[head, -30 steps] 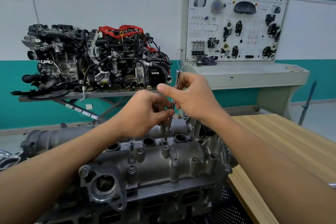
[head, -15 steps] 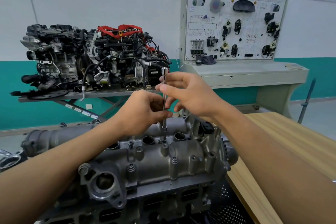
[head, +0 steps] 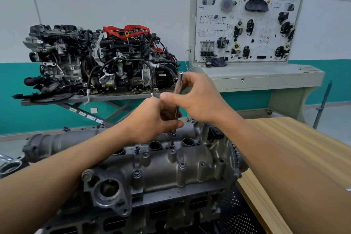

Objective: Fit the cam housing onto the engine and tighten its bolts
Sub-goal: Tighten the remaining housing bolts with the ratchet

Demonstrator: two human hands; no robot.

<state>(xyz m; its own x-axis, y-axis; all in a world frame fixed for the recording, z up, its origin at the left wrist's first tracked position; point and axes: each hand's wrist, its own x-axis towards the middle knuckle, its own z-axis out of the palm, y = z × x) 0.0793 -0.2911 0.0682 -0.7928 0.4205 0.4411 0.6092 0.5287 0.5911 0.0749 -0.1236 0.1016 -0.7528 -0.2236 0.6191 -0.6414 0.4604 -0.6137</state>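
Near centre, seated flat on the engine [head: 161, 213]: cam housing [head: 190, 167]. Upright on a bolt [head: 172, 146] at its far edge, a slim socket driver [head: 179, 83]. Pinched low on the shaft by the left hand [head: 152, 119], gripped near the top by the right hand [head: 197, 99], both close together. Right, a wooden table [head: 296, 148]. Far left, a second engine [head: 102, 59] on a stand; far right, a wiring training board [head: 247, 23].

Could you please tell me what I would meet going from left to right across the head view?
In order: assembled engine → left hand → socket driver → right hand → electrical training board → wooden table. The cam housing spans the foreground beneath both hands, so I leave it out.
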